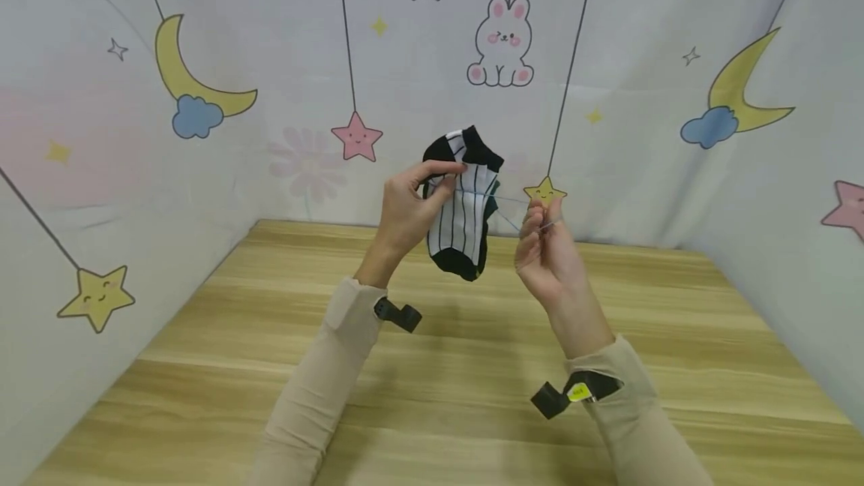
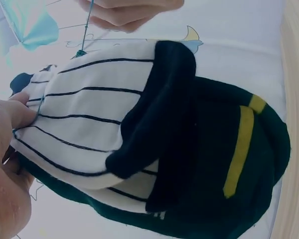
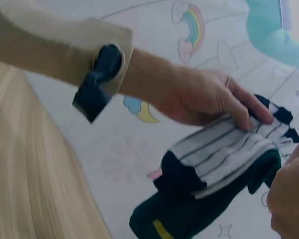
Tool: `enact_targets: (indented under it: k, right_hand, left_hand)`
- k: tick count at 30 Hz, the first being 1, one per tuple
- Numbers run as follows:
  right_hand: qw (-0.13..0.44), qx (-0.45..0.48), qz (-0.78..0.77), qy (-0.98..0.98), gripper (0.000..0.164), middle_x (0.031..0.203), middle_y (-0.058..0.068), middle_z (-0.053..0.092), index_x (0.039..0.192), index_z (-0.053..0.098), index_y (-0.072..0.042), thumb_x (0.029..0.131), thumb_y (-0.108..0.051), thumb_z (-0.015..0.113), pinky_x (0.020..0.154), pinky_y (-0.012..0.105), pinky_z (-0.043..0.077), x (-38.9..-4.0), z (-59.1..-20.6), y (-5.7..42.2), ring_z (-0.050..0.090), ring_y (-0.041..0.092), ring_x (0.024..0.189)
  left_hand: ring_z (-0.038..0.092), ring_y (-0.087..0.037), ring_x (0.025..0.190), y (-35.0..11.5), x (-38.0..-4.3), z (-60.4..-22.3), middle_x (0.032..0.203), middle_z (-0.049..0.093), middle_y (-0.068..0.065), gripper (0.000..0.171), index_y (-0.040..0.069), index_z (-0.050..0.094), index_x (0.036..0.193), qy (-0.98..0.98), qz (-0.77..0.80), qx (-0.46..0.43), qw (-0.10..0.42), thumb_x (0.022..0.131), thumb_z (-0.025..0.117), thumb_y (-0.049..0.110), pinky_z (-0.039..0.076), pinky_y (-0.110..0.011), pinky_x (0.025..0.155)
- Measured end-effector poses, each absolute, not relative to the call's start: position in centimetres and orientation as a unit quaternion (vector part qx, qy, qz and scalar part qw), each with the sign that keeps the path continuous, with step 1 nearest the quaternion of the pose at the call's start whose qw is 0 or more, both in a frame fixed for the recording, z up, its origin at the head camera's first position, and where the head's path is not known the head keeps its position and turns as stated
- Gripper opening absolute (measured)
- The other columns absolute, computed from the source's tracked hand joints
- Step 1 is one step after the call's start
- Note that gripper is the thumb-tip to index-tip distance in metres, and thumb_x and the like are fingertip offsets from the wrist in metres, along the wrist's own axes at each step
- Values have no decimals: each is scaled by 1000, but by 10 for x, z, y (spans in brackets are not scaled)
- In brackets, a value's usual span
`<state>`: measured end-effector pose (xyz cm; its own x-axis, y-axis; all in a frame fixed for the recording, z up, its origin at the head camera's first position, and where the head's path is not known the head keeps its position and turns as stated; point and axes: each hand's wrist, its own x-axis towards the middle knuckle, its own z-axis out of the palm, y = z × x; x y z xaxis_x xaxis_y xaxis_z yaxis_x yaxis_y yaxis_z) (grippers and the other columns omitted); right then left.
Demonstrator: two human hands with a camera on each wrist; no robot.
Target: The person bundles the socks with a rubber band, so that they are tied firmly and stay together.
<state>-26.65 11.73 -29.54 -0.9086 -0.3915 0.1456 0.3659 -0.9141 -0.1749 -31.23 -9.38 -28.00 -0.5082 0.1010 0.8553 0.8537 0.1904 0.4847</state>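
My left hand (image 1: 408, 208) pinches a bundle of short socks between thumb and fingers, holding it up above the table. On the front is a white sock with black stripes (image 1: 459, 223), its toe and heel black. Behind it lies a dark green sock (image 2: 214, 149) with a yellow stripe, seen best in the left wrist view. A thin blue-green string (image 1: 508, 199) runs across the bundle's middle, with a small knot (image 2: 80, 53) at its edge. To the right, my right hand (image 1: 548, 265) holds the string with curled fingers and stretches it away from the socks.
Below the hands is a wood-grain table (image 1: 459, 396). A white cloth backdrop (image 1: 432, 81) printed with stars, moons and a rabbit stands behind and at both sides. Black cameras (image 1: 400, 315) are strapped to both wrists.
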Motion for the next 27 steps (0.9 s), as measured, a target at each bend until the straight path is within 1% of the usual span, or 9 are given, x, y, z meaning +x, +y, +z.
enact_targets:
  k: [3,6,10,12,14,17,22,24,27]
  right_hand:
    - [176,-24,-981,77,50,86,15,74,111,64,0,98,-46,51,53,23,55,-256,-285,110,72,18,64]
    - [158,-3,-985,71,58,106,16,74,132,57,-3,96,-49,50,58,25,57,-248,-281,107,74,20,74]
    - [117,26,-990,75,67,125,12,68,149,43,-12,94,-49,54,65,25,57,-245,-280,105,74,20,83]
    - [104,33,-989,102,72,137,7,61,155,35,-15,95,-52,53,76,25,57,-246,-280,105,71,16,99]
    - [97,26,-984,147,77,150,2,50,158,27,-17,96,-56,50,91,26,53,-250,-283,106,61,12,120]
    - [84,0,-966,243,84,162,-3,31,161,18,-17,96,-64,43,109,29,38,-257,-289,106,38,9,141]
    - [57,-77,-912,398,90,165,4,21,161,9,-14,96,-70,34,117,36,26,-268,-300,105,26,15,148]
    - [51,-114,-889,441,93,165,6,20,161,6,-13,95,-72,35,118,39,23,-273,-305,106,25,19,149]
    - [37,-153,-862,481,99,164,11,22,160,8,-11,92,-73,43,119,44,21,-280,-311,110,25,26,149]
  left_hand:
    - [66,-23,108,-95,-313,-279,109,73,-15,19,-3,73,108,-672,-536,-369,352,94,62,-8,51,-31,91]
    - [66,-20,109,-97,-313,-279,111,73,-13,19,-2,73,110,-658,-536,-396,352,95,62,-6,51,-34,92]
    - [65,-21,110,-95,-311,-279,112,71,-15,19,-4,71,111,-645,-540,-422,338,95,61,-7,51,-36,93]
    - [64,-22,110,-94,-309,-279,112,71,-16,20,-5,71,111,-644,-541,-432,327,95,61,-8,52,-36,93]
    - [64,-22,110,-91,-308,-280,113,70,-17,21,-5,70,113,-645,-539,-443,311,95,60,-9,52,-36,93]
    - [63,-23,110,-88,-307,-282,113,69,-17,21,-6,70,114,-648,-533,-458,292,95,59,-9,52,-37,93]
    - [64,-25,111,-87,-307,-284,113,68,-19,20,-7,69,113,-649,-540,-462,272,96,58,-10,52,-37,94]
    - [64,-25,110,-87,-307,-284,112,68,-20,19,-8,68,112,-647,-546,-460,267,96,57,-11,52,-37,93]
    - [64,-25,110,-87,-307,-284,112,68,-22,19,-9,67,111,-644,-556,-459,255,96,57,-12,52,-37,92]
